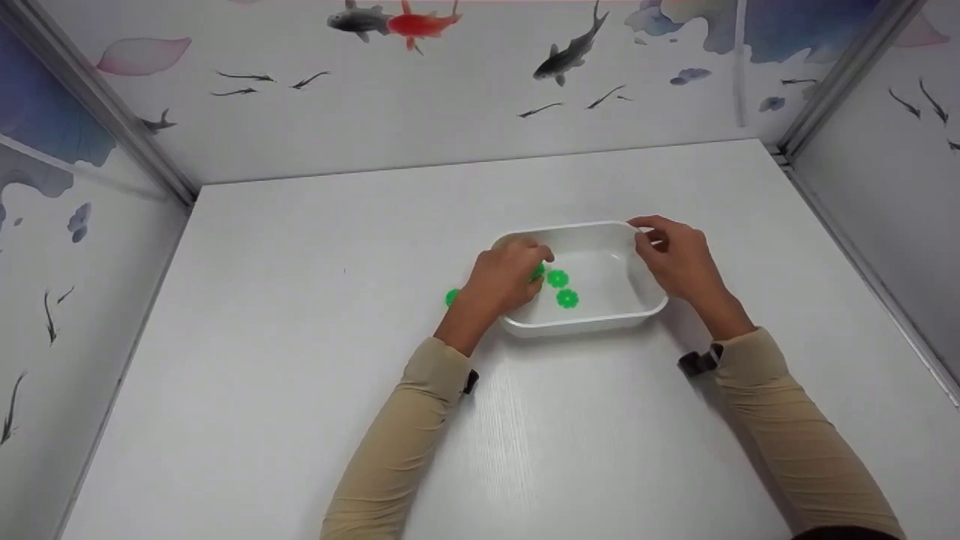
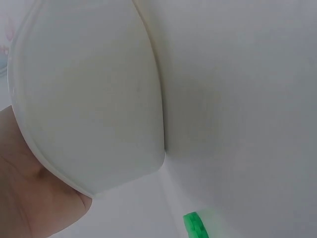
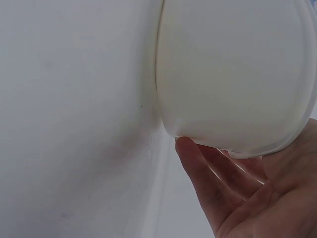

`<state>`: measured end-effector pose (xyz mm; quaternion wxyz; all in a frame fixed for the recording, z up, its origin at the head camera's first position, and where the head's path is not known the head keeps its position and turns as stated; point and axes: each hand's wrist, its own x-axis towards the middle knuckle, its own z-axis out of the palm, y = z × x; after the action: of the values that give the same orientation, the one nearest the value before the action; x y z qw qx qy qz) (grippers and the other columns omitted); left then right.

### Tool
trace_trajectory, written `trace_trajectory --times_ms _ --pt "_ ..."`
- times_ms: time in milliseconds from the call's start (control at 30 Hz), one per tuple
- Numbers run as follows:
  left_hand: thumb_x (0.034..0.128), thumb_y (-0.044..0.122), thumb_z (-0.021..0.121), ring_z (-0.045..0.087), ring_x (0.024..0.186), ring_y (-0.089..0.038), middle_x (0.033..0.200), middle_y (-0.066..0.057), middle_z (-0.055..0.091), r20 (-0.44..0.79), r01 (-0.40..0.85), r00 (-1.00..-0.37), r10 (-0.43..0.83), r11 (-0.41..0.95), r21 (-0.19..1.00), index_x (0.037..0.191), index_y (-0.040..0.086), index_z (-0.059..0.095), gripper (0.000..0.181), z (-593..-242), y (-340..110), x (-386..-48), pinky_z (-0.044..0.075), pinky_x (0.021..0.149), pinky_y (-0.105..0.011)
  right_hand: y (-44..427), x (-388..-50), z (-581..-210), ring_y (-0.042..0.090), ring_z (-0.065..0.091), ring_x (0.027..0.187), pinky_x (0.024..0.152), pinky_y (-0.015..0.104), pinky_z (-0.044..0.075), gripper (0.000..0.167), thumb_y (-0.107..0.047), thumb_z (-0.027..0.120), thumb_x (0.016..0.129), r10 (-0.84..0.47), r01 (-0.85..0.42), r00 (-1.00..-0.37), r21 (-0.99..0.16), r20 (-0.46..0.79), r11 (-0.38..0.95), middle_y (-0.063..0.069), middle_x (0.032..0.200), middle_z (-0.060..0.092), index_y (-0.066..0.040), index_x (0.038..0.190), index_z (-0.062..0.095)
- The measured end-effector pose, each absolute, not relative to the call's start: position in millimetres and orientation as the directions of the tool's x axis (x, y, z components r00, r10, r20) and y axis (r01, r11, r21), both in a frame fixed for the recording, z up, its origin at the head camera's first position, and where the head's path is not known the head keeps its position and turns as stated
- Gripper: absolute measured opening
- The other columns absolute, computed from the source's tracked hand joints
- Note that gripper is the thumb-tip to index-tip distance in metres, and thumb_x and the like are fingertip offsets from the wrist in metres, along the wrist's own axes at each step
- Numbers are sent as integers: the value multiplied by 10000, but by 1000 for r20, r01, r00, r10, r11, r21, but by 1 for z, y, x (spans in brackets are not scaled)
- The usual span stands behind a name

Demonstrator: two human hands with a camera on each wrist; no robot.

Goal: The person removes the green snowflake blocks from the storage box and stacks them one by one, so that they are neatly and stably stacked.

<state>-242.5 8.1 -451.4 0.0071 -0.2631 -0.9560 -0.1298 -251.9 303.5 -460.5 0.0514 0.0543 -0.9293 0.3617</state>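
Observation:
A white rectangular container (image 1: 581, 325) sits on the table. My left hand (image 1: 504, 276) reaches over its left rim, fingers curled around a green flower-shaped piece (image 1: 537, 271); in the left wrist view the fingertips are hidden behind the container wall (image 2: 94, 99). Two more green pieces (image 1: 557, 279) (image 1: 568, 298) lie on the container floor beside this hand. My right hand (image 1: 677, 259) grips the container's right end, thumb at the rim and fingers around the outside; the right wrist view shows its fingers (image 3: 190, 153) against the outer wall.
Another green piece (image 1: 452, 298) lies on the white table (image 1: 285, 300) just outside the container's left end, partly hidden by my left hand in the head view. Printed panels (image 1: 465, 120) with fish stand behind the table and at both sides.

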Motion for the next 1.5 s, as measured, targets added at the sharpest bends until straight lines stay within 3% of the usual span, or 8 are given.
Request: trace_trajectory --times_ms 233,467,967,1167,1333,1500 --pt "1063 211 699 697 1254 -198 1356 6 759 74 523 -852 519 836 165 1370 222 757 312 -451 13 -241 643 981 -469 304 -251 -461 394 789 1091 972 553 609 361 -250 556 1108 -72 -168 -983 -674 168 720 221 1254 781 -142 1417 708" --pt "1090 156 650 706 1240 -190 1344 2 767 67 516 -856 512 845 138 1375 241 760 317 -451 14 -241 639 1009 -414 304 -251 -460 410 782 1112 980 580 608 368 -259 554 1116 -86 -178 -982 -674 167 717 238 1267 772 -129 1428 701" --pt "1039 124 723 681 1197 -222 1321 -47 749 38 472 -878 478 848 240 1344 200 767 317 -447 13 -243 615 1049 -411 304 -249 -458 402 781 1112 968 567 610 367 -254 560 1116 -82 -168 -984 -678 158 716 234 1272 772 -132 1434 697" --pt "1028 157 740 666 1215 -228 1299 -43 743 2 486 -867 498 845 223 1318 182 773 293 -447 13 -243 603 1053 -405 304 -249 -461 403 777 1117 983 578 614 372 -243 562 1112 -70 -148 -987 -676 141 722 237 1279 764 -131 1444 688" --pt "1021 186 742 648 1136 -211 1253 -49 727 -14 490 -864 503 847 206 1272 152 786 257 -447 11 -242 606 1013 -388 303 -251 -463 412 771 1127 995 591 616 371 -216 565 1106 -64 -137 -989 -675 132 725 242 1301 754 -123 1446 682" --pt "1021 183 736 623 1122 -210 1263 -56 696 -7 474 -868 496 834 283 1260 132 785 249 -444 7 -242 616 993 -393 303 -250 -461 401 763 1130 990 582 614 375 -217 563 1109 -64 -134 -990 -673 128 728 237 1303 751 -124 1454 677"
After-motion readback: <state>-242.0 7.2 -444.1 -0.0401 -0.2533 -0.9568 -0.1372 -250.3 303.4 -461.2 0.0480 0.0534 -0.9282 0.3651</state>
